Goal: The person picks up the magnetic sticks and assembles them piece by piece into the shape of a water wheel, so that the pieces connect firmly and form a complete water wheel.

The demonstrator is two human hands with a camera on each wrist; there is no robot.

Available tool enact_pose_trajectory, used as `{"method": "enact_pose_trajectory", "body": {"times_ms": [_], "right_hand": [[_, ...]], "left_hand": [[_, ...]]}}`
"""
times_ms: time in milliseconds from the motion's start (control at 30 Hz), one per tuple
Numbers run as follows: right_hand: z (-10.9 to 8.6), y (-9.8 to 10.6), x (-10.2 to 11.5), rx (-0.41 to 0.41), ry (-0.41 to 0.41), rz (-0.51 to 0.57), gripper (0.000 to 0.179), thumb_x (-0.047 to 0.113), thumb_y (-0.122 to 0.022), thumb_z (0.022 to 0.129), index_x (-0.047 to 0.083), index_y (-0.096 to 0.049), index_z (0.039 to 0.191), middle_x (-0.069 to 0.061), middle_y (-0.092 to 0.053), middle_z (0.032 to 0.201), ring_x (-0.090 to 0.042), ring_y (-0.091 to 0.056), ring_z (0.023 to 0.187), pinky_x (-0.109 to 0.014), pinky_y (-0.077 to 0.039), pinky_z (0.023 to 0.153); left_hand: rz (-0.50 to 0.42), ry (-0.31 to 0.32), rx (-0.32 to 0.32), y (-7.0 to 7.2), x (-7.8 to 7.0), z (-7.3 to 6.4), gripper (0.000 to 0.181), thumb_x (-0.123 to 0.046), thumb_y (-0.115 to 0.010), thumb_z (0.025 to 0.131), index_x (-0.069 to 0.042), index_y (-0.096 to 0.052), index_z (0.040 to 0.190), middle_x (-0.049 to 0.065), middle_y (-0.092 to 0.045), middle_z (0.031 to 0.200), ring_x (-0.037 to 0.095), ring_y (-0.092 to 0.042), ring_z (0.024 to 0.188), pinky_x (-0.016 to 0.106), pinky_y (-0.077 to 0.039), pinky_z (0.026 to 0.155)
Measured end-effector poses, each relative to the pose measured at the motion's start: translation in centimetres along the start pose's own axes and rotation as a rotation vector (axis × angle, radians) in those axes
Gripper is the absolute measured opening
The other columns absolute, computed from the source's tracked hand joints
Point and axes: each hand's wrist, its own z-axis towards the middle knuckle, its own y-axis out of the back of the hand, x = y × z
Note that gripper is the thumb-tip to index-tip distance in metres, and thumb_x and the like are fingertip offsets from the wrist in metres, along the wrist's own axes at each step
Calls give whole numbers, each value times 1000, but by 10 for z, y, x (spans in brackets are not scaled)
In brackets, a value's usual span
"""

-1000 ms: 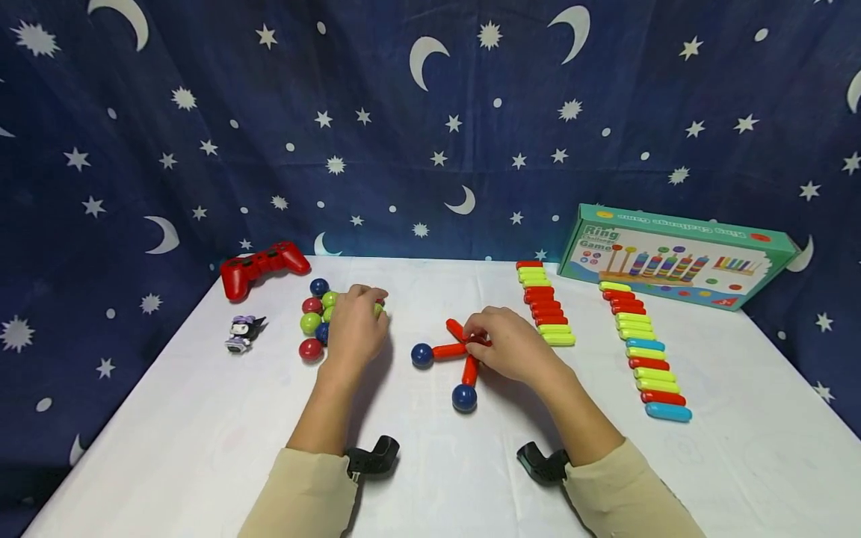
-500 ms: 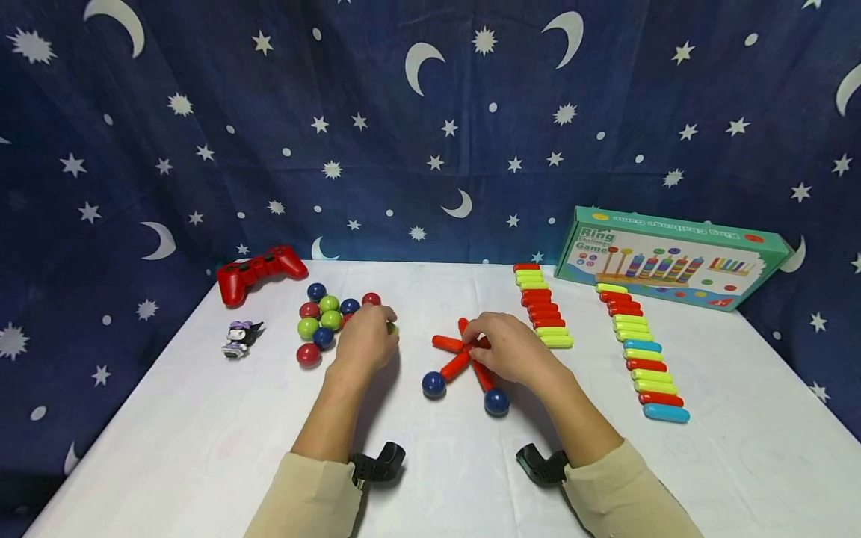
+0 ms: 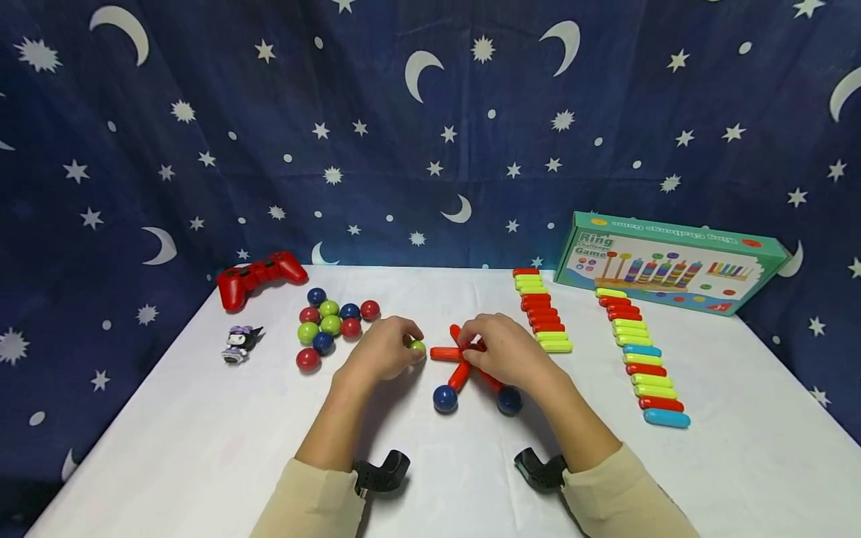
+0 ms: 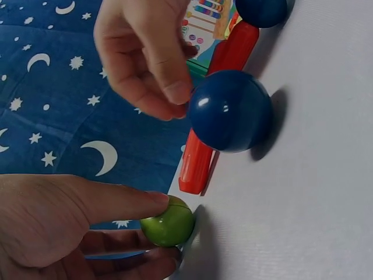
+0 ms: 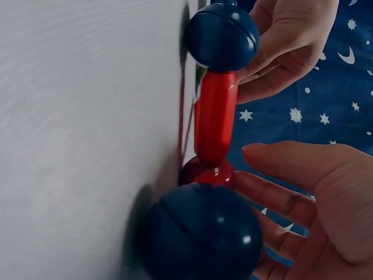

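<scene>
My left hand (image 3: 386,350) pinches a green ball (image 4: 168,223) between thumb and fingers, beside the free end of a red stick (image 3: 444,354). That stick belongs to a star of red magnetic sticks spreading from a central red ball (image 5: 207,174). Two of its sticks end in blue balls, one at lower left (image 3: 445,399) and one at lower right (image 3: 509,401). My right hand (image 3: 507,347) holds the star at the red ball with curled fingers, hiding part of the centre. In the right wrist view its thumb stands a little off the ball.
Red, green and blue balls (image 3: 330,324) lie grouped at left. Beyond them are a red game controller (image 3: 258,280) and a small figurine (image 3: 241,344). Two columns of coloured sticks (image 3: 541,312) lie at right, with a green game box (image 3: 673,261) behind them.
My left hand has brought a green ball from the group right, towards the star. The star has turned counterclockwise beneath my right hand, its blue-tipped sticks swinging rightward.
</scene>
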Motion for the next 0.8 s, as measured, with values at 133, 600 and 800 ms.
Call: {"method": "enact_pose_trajectory", "body": {"times_ms": [133, 600, 800], "right_hand": [[6, 1, 9, 8, 0, -22, 18, 19, -77, 92, 17, -78, 110, -2, -74, 107, -22, -61, 98, -43, -56, 93], [31, -15, 23, 125, 64, -150, 11, 14, -79, 89, 15, -77, 99, 3, -69, 82, -19, -54, 83, -35, -51, 78], [32, -11, 16, 140, 40, -70, 21, 15, -78, 90, 13, -77, 111, 1, -72, 92, -19, -58, 90, -38, -53, 89]], "left_hand": [[-18, -4, -2, 0, 0, 0, 23, -11, -77, 90, -6, -77, 112, 5, -72, 90, 21, -61, 85, 39, -55, 86], [-85, 2, 20, -4, 4, 0, 25, -10, -79, 88, -6, -77, 113, 6, -75, 99, 21, -64, 91, 42, -56, 91], [-91, -15, 13, -4, 3, 4, 26, -9, -77, 89, -6, -77, 114, 7, -76, 102, 22, -66, 94, 43, -55, 93]]}}
